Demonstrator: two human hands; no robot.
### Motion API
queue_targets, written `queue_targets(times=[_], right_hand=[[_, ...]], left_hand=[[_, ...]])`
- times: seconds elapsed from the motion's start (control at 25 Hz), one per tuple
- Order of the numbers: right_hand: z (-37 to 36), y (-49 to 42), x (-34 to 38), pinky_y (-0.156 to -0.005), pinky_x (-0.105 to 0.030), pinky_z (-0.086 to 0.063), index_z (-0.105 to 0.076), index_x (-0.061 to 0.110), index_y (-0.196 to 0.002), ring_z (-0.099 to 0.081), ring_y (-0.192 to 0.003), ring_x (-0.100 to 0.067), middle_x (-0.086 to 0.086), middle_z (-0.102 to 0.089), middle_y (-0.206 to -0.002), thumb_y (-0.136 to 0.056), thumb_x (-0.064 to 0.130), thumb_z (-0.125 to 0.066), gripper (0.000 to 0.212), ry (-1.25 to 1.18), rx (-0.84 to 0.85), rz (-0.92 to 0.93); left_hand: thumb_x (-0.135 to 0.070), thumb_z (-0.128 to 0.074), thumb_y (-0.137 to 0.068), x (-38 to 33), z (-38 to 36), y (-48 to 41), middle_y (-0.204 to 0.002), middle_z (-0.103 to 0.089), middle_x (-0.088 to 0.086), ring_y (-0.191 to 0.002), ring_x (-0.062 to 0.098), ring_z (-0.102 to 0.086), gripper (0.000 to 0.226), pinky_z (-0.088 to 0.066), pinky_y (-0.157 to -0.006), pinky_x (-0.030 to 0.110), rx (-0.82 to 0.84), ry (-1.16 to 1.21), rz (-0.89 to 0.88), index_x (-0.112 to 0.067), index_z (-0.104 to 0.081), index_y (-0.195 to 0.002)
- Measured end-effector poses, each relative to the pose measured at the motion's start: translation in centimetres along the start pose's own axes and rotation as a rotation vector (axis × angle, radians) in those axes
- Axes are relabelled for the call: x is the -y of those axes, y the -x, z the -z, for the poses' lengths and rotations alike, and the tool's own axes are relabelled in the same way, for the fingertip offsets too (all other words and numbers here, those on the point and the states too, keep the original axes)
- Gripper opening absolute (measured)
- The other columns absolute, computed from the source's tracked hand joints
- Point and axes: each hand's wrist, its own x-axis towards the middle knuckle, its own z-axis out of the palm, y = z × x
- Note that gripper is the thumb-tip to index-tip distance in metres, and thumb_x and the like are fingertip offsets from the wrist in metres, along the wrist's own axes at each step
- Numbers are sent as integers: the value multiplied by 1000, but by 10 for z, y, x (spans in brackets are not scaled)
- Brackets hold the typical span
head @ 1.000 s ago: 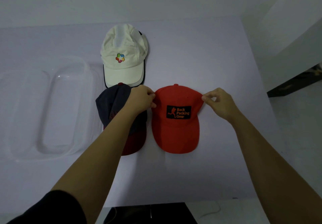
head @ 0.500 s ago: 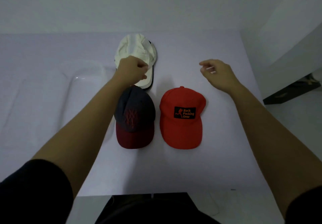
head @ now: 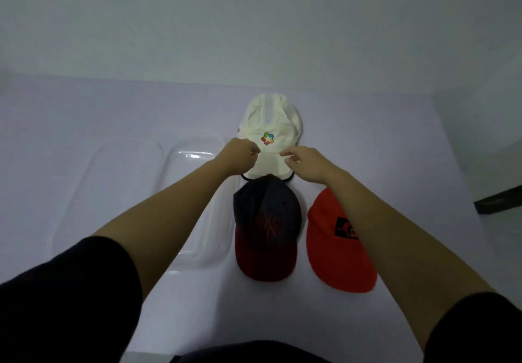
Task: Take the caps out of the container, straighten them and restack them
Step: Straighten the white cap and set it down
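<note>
A white cap (head: pixel 272 125) with a coloured logo lies at the back of the table, on top of a dark-edged cap whose rim peeks out beneath it. My left hand (head: pixel 240 156) pinches its left brim edge. On the right brim edge rests my right hand (head: pixel 306 165), fingers curled; the grip itself is hard to make out. Nearer to me lie a navy cap with a maroon brim (head: pixel 267 227) and a red cap (head: pixel 339 249) with a black patch, partly hidden by my right forearm. The clear plastic container (head: pixel 195 210) stands empty at the left.
A clear lid (head: pixel 113 193) lies left of the container. The white table (head: pixel 395 151) ends at the right, where a dark object (head: pixel 497 203) lies on the floor. A wall rises behind the table.
Both hands left the red cap and moved back to the white cap. My left hand got there first; my right hand has now come in from the right to its brim.
</note>
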Motion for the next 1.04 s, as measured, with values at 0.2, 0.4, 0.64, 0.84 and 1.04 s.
queue_targets(times=[0.2, 0.4, 0.64, 0.84, 1.04], right_hand=[[-23, -43, 2, -111, -30, -23, -31, 9, -143, -29, -137, -26, -10, -23, -153, -88, 10, -55, 60, 217, 169, -26], [-35, -72, -11, -108, -42, -35, -7, 15, -149, -25, -137, -29, 0, 3, -159, -75, 9, -68, 96, 369, 196, -39], [-43, -92, -15, -96, -43, -44, -23, 10, -143, -43, -119, -34, -12, -25, -148, -72, 33, -66, 85, 594, 11, 90], [-40, -91, -8, -90, -42, -47, -22, 8, -145, -48, -114, -34, -15, -34, -144, -75, 24, -63, 82, 482, -125, 131], [-31, -82, 2, -104, -44, -38, 0, 4, -148, -22, -142, -31, -18, -6, -157, -91, 8, -51, 76, 350, -363, -61]], left_hand=[[-7, -40, -94, 21, -25, -29, -138, -47, 16, -120, 32, -49, 42, -38, -98, 32, 160, 33, -1, -4, -44, -136], [-9, -52, -88, 36, -31, -54, -156, -7, 21, -128, 35, -40, 66, -38, -102, 37, 266, 26, -35, 0, -18, -144], [-34, -71, -78, 42, -45, -74, -144, -25, 16, -121, 34, -42, 101, -41, -95, 48, 104, -274, -46, -15, -1, -148], [-24, -42, -96, 36, -56, -76, -153, -4, 30, -123, 51, -35, 74, -41, -98, 50, -43, -295, 3, -11, 8, -149], [-2, -36, -95, 24, -31, -58, -156, 2, 27, -138, 53, -11, 67, -31, -106, 55, -208, -31, -134, -12, 3, -149]])
